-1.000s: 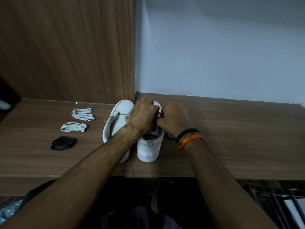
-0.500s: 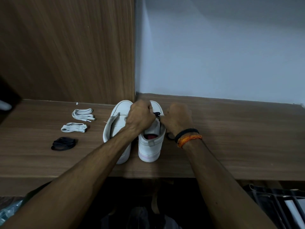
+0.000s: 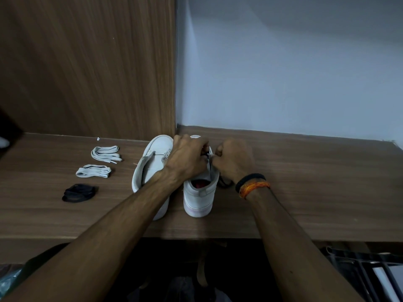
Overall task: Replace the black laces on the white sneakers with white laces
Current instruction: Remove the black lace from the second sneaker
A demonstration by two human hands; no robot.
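Two white sneakers stand side by side on the wooden shelf (image 3: 305, 192), heels toward me. The left sneaker (image 3: 152, 168) has no lace in it. Over the right sneaker (image 3: 197, 197) my left hand (image 3: 187, 159) and my right hand (image 3: 234, 162) both have curled fingers and pinch its black lace (image 3: 209, 159) above the tongue. A loose end of that lace (image 3: 224, 183) lies by my right wrist. Two bundled white laces (image 3: 106, 153) (image 3: 93, 171) and a coiled black lace (image 3: 79, 192) lie left of the shoes.
A wooden panel (image 3: 87, 73) rises behind the shelf on the left and a pale wall (image 3: 283, 73) on the right. The shelf's front edge runs just behind my forearms, with dark clutter below it. A black and an orange band circle my right wrist (image 3: 253, 184).
My hands have shifted slightly over the right sneaker and come closer together at the black lace. The sneakers and the bundles have stayed put.
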